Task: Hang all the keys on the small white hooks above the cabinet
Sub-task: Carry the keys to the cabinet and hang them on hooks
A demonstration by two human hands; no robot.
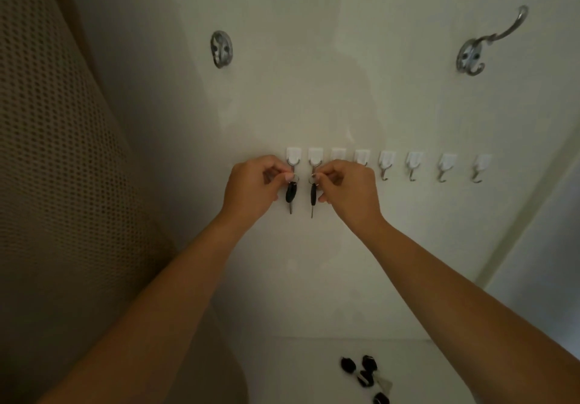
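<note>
A row of several small white hooks [386,160] runs across the pale wall. My left hand [251,187] pinches the ring of a black-headed key [291,196] at the leftmost hook [293,157]. My right hand [348,190] pinches the ring of a second black-headed key [313,196] at the neighbouring hook [315,157]. Both keys dangle blade down between my hands. Whether either ring sits fully on its hook is hidden by my fingers. Several more black keys [365,372] lie in a loose pile on the white cabinet top [298,369] below.
Two larger metal coat hooks are fixed higher on the wall, one at the upper middle [221,49] and one at the upper right [483,52]. A brown perforated panel [53,168] fills the left side. The hooks to the right of my hands carry nothing.
</note>
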